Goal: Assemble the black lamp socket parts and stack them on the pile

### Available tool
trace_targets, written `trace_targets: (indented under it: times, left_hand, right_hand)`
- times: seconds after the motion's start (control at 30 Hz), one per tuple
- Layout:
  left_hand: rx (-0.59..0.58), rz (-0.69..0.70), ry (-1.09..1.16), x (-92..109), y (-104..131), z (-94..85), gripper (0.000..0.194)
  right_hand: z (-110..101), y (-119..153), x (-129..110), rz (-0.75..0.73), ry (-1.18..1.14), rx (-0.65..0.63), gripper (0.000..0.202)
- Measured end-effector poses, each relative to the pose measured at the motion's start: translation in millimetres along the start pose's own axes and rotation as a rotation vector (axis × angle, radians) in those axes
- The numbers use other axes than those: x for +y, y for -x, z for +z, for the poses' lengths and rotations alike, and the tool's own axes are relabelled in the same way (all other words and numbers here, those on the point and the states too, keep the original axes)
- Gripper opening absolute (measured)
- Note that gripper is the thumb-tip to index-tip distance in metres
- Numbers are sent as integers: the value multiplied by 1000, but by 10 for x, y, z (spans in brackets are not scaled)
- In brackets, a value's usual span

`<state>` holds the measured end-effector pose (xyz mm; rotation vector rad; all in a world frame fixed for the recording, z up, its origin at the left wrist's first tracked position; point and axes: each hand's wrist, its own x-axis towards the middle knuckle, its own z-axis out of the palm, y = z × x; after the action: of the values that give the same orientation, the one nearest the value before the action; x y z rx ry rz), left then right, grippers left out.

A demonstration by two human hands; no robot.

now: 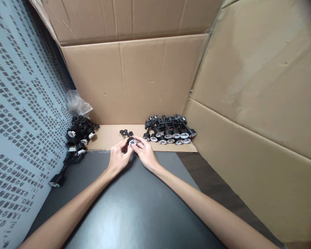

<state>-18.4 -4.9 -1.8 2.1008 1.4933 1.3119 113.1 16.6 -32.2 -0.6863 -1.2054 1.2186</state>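
Both hands hold a black part with a round white end face [132,142], turned toward me. My left hand [119,154] is closed on its left side, thumb and fingers pressed to the rim. My right hand [144,152] grips the same part from the right, its thumb at the lower edge of the white face. Small black knobs [126,132] show just beyond the fingers; whether they belong to the held part I cannot tell. To the right of my right hand lie several similar black parts [168,131] in stacked rows, white ends facing me.
A loose heap of black parts [80,135] lies at left, one single part [57,180] nearer me. Behind it sits a clear plastic bag [78,102]. Cardboard walls [134,79] stand behind and at right; a printed sheet [20,103] rises at left. A dark mat [134,207] covers the tabletop.
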Motion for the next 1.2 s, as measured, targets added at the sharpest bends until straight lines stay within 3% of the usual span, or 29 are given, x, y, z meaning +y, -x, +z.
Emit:
trace_targets:
  times: [0.2,0.63,0.9,1.2]
  left_hand:
    - [-5,-18,4,-4,0,2,33]
    - [-87,-67,227,-25,-11,-11,37]
    - [-21,55,15,31,10,-17,32]
    - [-13,12,34,10,2,-24,33]
  right_hand:
    - [-36,-37,-12,50,-40,-51,49]
    - [-46,-51,92,55,-40,33,44]
    - [-39,-18,51,83,-78,-3,51]
    - [-23,-22,62,49,-57,-15,51]
